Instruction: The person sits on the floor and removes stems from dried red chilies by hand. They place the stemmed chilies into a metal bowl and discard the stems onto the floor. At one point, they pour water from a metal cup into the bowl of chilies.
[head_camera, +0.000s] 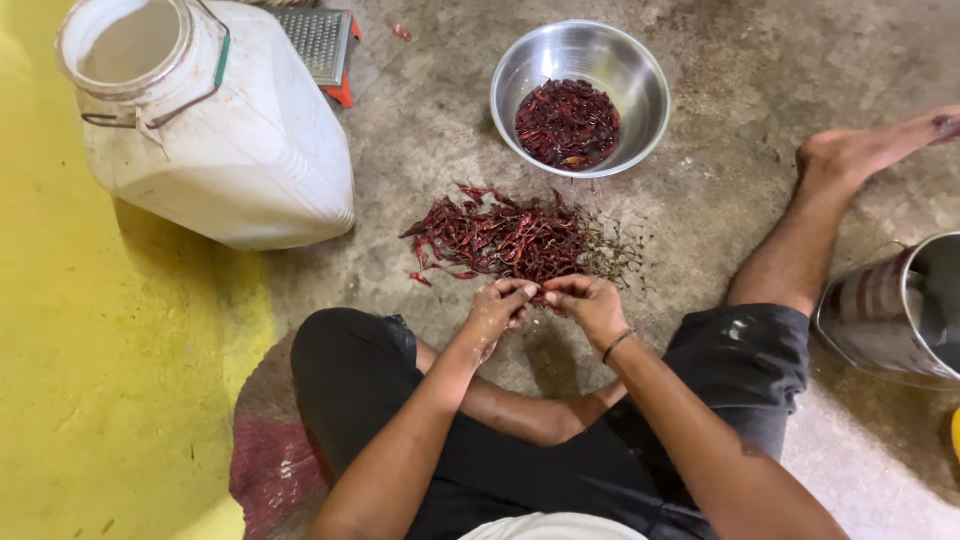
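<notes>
Sorting step in hand: left hand and right hand together at near edge of dried red chilli pile on concrete floor, fingertips pinching one chilli between them. Steel bowl beyond pile, partly filled. Next move likely calls for a short reach to bowl, grip kept light.

My fingertips close together over whatever chilli I'm pinching, so between my left hand and right hand it can't be made out. The steel pot is cut by the right edge, the grater by the top, and the white jug hides its lower part
</notes>
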